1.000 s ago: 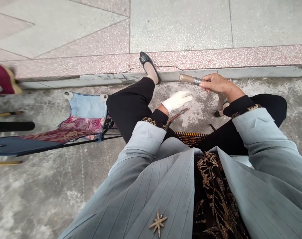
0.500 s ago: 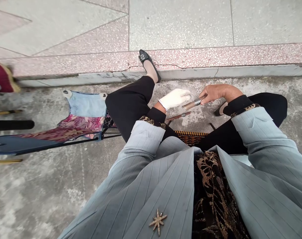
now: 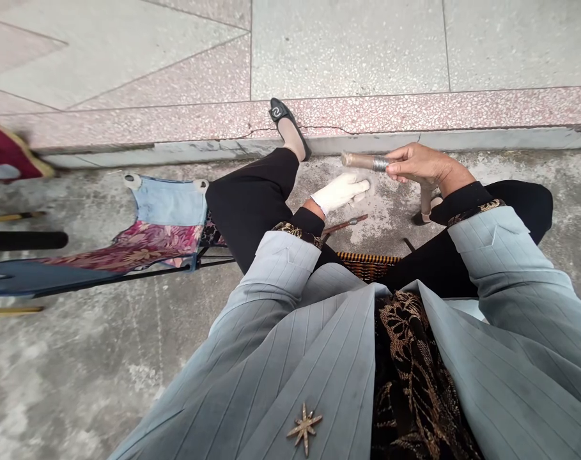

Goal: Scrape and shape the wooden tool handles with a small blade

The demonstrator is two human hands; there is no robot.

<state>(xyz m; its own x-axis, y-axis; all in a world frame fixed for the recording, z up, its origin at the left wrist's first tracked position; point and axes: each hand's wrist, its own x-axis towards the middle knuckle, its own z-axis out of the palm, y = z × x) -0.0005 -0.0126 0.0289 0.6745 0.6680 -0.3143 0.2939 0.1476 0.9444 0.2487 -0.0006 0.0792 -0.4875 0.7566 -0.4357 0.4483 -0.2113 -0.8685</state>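
My left hand (image 3: 342, 193) wears a white glove and hangs low over the concrete between my knees. Its fingers are curled closed, and what they hold, if anything, is hidden. Bare, my right hand (image 3: 417, 163) grips a wooden stick-like tool (image 3: 362, 161) bound with a coil of wire. The tool's blunt end points left, above my gloved hand and apart from it. A similar pale wooden piece (image 3: 427, 199) shows below my right palm; whether it joins the tool I cannot tell. Beneath my left hand there is a thin reddish-brown rod (image 3: 346, 223) with wire around it.
A woven seat edge (image 3: 369, 265) shows between my legs. To the left stands a folding chair (image 3: 168, 203) with denim and flowered cloth. A dark red shoe (image 3: 7, 152) is at the far left. Ahead, a low step edge (image 3: 367, 142) borders the tiled floor.
My right hand has lifted the wooden tool up and away, and its end has swung upward from beside the glove. My left hand has dropped slightly and curled more.
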